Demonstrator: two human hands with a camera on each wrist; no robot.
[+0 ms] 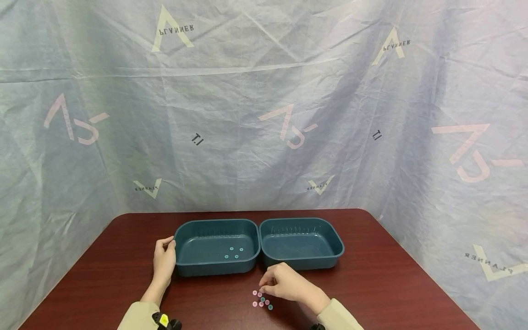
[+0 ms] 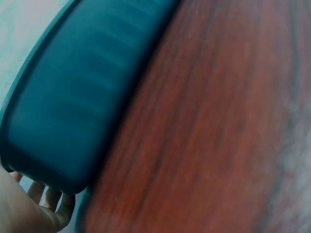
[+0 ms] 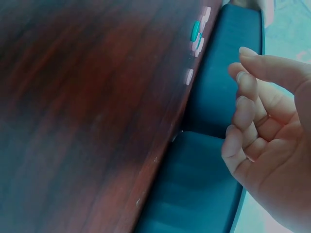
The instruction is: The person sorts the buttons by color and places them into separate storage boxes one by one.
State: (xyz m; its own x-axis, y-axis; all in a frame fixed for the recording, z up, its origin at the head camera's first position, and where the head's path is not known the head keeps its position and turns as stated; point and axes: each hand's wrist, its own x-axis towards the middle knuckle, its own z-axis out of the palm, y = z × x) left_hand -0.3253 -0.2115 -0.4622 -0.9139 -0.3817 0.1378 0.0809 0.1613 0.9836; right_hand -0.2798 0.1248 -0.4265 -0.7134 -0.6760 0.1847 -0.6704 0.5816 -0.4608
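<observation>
A left blue-green tray [image 1: 214,269] contains several small teal discs [image 1: 231,248]. My left hand [image 1: 164,260] touches its left end; in the left wrist view the fingers rest along the outside of the tray [image 2: 63,116], with the thumb's contact hidden. In front of the trays lies a loose group of small round pink discs [image 1: 255,304] and teal discs [image 1: 270,307], button-like with marked centres. My right hand [image 1: 285,283] hovers over the group's upper right. Its thumb and index tips are close together in the right wrist view, and no disc shows between them.
A matching right tray [image 1: 307,263] stands against the left one. Both sit on a dark red wooden table [image 1: 383,284]. Behind it hangs a pale printed cloth [image 1: 231,174], which also runs along the sides.
</observation>
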